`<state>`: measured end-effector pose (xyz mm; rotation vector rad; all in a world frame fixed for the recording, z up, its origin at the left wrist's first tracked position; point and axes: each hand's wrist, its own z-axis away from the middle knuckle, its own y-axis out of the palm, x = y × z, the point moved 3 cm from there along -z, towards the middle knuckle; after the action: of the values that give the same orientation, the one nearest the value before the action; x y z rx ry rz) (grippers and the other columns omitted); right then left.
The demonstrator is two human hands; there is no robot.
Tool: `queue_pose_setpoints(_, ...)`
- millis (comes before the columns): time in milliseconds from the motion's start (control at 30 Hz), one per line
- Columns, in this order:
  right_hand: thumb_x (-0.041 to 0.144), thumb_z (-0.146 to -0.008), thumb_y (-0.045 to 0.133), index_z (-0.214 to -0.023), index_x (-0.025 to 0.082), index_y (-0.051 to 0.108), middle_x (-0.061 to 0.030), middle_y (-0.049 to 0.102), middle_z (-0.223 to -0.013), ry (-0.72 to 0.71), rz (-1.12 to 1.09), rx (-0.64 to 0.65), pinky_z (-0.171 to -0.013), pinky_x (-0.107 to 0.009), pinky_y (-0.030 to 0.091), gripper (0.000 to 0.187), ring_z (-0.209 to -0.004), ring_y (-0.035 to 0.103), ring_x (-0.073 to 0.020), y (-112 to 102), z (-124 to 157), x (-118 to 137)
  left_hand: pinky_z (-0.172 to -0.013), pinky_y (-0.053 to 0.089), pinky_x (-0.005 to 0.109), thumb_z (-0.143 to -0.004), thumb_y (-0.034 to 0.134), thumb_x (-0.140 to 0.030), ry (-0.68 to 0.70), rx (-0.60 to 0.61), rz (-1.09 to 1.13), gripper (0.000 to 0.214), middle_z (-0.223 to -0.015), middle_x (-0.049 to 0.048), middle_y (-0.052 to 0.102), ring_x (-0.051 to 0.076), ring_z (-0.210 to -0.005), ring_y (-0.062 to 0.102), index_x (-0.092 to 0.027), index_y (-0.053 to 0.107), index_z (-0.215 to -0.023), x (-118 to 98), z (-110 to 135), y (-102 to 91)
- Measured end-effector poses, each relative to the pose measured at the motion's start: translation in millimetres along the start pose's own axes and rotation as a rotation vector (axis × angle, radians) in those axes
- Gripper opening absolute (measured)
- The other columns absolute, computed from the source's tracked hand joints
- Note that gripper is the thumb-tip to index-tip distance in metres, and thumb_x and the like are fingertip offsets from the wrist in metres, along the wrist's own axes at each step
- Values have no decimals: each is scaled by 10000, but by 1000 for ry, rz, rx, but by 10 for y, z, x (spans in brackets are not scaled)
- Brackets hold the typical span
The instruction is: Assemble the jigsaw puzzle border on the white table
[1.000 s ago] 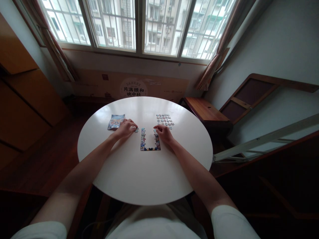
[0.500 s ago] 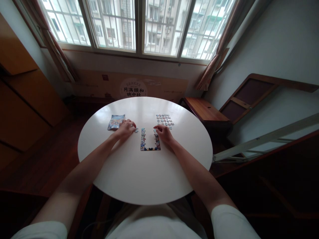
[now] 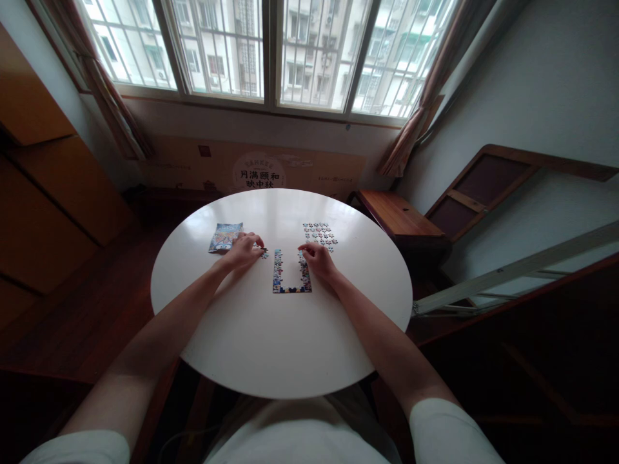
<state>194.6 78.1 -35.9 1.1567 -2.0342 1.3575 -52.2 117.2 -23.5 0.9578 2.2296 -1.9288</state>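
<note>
A partly joined jigsaw puzzle (image 3: pixel 293 289) forms a U on the white table, its gap facing the window. My right hand (image 3: pixel 318 259) is closed in a pinch at the top of the U's right arm, on a puzzle piece there. To the left of the U, my left hand (image 3: pixel 245 250) has thumb and fingers closed on a small puzzle piece. Several loose pieces (image 3: pixel 264 255) lie by those fingertips. Partly behind my left hand is a colourful printed packet or sheet (image 3: pixel 226 236). Rows of loose puzzle pieces (image 3: pixel 318 229) are laid out beyond my right hand.
The round white table (image 3: pixel 285 348) has its near edge close to my body. A wooden bench or stool (image 3: pixel 401 212) stands beyond it on the right. A printed cardboard panel (image 3: pixel 309 167) is below the barred window, and wooden cabinets (image 3: pixel 58 206) are at left.
The fingers of my left hand have shifted slightly at the loose pieces, and a small dark-edged piece now shows at their tips. My right hand stays nearly where it was.
</note>
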Motion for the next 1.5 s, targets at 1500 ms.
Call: queue_pose_setpoints(1500,233,-845,563,-881,184,727,-49,736,-884,65,151,151,-796,-334,479,175,-825,663,-176,-11,-283,477,-846,445,393,-807,644,-257,253,-190,137,271,-898,31,651,215,-888,584,-230,645,-1077,-330,74,101)
